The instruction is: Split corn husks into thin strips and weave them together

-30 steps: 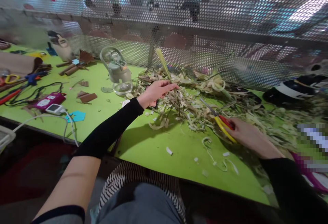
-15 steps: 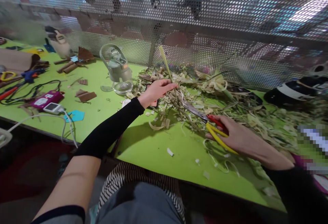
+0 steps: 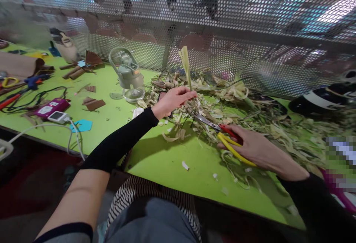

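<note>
My left hand (image 3: 172, 101) pinches a pale green leaf strip (image 3: 186, 65) that stands nearly upright above a heap of cut leaf scraps (image 3: 222, 102). My right hand (image 3: 254, 150) grips red and yellow scissors (image 3: 222, 133) by the handles. Their blades point left toward the base of the strip, just under my left hand. Both arms wear black sleeves. The lime green table (image 3: 164, 157) lies under everything.
A small grey desk fan (image 3: 127, 74) stands left of the heap. Brown card pieces (image 3: 93, 104), a pink device (image 3: 51, 108) with white cable, and tools lie at the far left. A perforated metal screen (image 3: 222, 31) backs the table. A dark object (image 3: 319, 100) sits at right.
My right hand has carried the scissors left, from the heap's right side up to the strip. My left hand has tilted the strip more upright.
</note>
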`<state>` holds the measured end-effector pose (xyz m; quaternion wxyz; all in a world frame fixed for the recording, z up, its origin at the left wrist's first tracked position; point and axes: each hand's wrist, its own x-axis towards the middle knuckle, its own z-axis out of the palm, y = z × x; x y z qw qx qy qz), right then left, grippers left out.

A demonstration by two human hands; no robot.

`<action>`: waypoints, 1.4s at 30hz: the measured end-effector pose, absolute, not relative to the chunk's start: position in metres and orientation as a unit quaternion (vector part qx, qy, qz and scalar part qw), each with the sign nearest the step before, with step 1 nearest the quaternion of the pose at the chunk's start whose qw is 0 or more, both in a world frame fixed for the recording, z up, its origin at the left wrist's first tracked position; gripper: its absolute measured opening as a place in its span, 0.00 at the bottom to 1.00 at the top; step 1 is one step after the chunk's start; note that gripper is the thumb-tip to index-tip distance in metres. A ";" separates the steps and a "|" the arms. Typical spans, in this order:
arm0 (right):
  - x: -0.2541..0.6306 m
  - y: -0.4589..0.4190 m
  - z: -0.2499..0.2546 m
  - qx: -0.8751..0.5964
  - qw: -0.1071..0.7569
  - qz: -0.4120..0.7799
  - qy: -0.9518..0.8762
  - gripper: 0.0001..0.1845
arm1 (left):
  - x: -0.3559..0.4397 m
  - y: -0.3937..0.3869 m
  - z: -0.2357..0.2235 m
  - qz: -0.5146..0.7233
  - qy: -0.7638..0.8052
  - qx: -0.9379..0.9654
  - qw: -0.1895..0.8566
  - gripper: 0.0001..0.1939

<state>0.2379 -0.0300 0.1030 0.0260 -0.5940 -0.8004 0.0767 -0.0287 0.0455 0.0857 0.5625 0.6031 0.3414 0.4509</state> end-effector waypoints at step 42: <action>0.186 -0.002 0.045 -0.491 0.516 0.422 -0.561 0.14 | 0.018 0.004 0.046 0.350 0.346 0.432 0.756 0.09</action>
